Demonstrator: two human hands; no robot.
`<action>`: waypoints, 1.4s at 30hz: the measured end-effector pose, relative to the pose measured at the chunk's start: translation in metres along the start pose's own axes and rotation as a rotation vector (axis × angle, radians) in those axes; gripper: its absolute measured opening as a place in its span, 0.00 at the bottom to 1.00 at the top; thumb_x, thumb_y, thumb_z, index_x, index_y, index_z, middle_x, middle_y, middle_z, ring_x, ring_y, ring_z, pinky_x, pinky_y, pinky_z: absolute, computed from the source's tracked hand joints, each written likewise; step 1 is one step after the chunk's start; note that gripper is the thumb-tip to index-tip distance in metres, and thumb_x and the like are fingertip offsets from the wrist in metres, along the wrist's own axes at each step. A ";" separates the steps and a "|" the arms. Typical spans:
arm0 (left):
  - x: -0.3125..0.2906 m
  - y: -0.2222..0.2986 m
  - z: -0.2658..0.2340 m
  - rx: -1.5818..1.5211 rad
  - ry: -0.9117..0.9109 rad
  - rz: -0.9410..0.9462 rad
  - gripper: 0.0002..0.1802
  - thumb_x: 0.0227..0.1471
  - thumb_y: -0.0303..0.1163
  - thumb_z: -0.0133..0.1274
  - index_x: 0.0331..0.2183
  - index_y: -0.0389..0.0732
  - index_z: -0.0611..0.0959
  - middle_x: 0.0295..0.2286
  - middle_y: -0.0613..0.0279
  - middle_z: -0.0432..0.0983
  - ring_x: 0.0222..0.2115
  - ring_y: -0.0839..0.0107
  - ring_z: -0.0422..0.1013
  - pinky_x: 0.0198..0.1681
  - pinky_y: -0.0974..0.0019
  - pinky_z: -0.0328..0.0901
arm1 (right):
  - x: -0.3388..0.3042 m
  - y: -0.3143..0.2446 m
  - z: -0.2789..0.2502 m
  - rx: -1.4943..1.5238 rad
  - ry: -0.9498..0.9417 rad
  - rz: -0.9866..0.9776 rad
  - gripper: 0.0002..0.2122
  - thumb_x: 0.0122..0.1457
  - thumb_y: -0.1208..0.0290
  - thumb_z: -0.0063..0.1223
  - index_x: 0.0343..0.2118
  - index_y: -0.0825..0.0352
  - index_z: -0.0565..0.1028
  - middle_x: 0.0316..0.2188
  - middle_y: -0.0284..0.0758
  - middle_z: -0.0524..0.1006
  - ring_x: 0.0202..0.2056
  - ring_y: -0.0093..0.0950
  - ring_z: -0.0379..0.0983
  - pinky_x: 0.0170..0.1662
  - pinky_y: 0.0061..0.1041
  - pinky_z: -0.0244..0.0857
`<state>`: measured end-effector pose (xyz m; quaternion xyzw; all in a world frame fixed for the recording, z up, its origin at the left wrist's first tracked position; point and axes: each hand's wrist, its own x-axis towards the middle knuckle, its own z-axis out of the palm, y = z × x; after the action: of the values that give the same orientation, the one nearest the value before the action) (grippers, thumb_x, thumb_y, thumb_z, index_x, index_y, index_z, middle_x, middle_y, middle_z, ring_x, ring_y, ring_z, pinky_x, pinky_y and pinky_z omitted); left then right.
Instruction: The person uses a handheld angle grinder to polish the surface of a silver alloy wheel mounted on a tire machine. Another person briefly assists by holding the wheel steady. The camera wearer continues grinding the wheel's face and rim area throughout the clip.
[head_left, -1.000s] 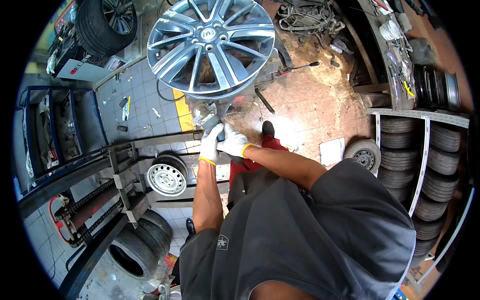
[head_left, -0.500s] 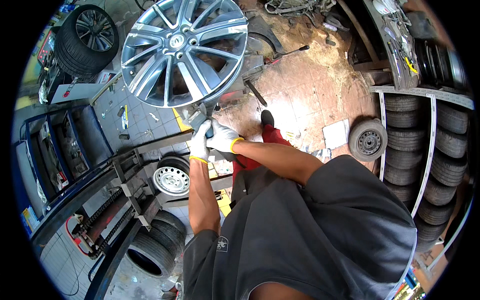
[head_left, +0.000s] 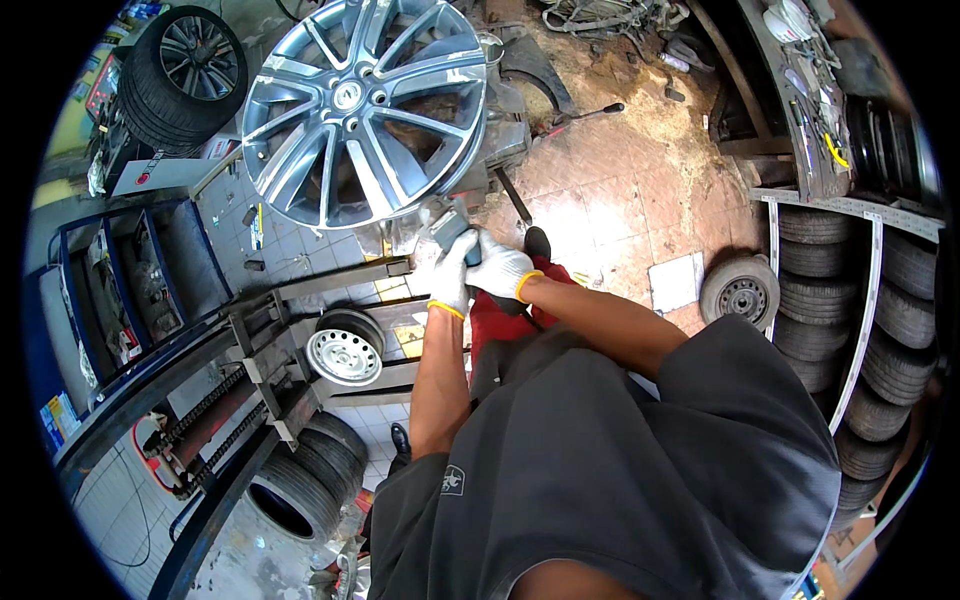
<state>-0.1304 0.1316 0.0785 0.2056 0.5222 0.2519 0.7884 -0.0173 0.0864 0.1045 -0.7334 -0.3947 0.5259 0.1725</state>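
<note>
Because both sides of the grey power tool (head_left: 452, 232) are gripped, it seems to be held this way for steadiness, with its head turned toward the near edge of the large silver wheel (head_left: 349, 97). The fingers of the gloved left hand (head_left: 452, 275) and gloved right hand (head_left: 500, 268) are clamped around the tool's body, close beside each other, though some fingertips are hidden. Whether the wheel is touched by the tool cannot be told. The wheel's face is turned upward, perhaps so that its spokes and edge can be reached. Below, the floor (head_left: 590, 225) is tiled, brown toward the middle and grey on the left, with pale grit scattered farther off. A white steel rim (head_left: 345, 357) is set among metal bars (head_left: 345, 279), loose tyres (head_left: 300, 490) are left nearby, and more tyres are stacked in a rack (head_left: 845, 207) at the right.
</note>
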 end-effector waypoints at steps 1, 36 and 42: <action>0.003 -0.001 0.006 0.006 -0.002 0.001 0.20 0.48 0.34 0.63 0.45 0.44 0.79 0.37 0.65 0.77 0.37 0.71 0.74 0.43 0.65 0.69 | 0.000 0.002 -0.007 -0.018 -0.009 0.022 0.38 0.47 0.51 0.58 0.58 0.66 0.60 0.45 0.53 0.77 0.47 0.49 0.74 0.50 0.40 0.68; 0.039 -0.017 0.048 -0.139 -0.075 -0.007 0.22 0.49 0.34 0.63 0.47 0.44 0.76 0.40 0.63 0.76 0.41 0.66 0.74 0.48 0.61 0.70 | 0.029 0.040 -0.051 0.001 0.017 -0.155 0.34 0.47 0.54 0.57 0.54 0.71 0.64 0.44 0.54 0.76 0.47 0.48 0.74 0.50 0.40 0.67; 0.076 -0.016 0.084 -0.102 -0.194 -0.097 0.23 0.51 0.38 0.61 0.48 0.44 0.75 0.40 0.63 0.76 0.42 0.66 0.73 0.51 0.61 0.68 | 0.038 0.046 -0.098 0.007 0.045 -0.084 0.35 0.44 0.54 0.60 0.54 0.69 0.64 0.45 0.53 0.76 0.48 0.49 0.74 0.50 0.41 0.67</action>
<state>-0.0247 0.1604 0.0452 0.1632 0.4394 0.2186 0.8558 0.0954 0.1022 0.0876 -0.7272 -0.4194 0.5030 0.2058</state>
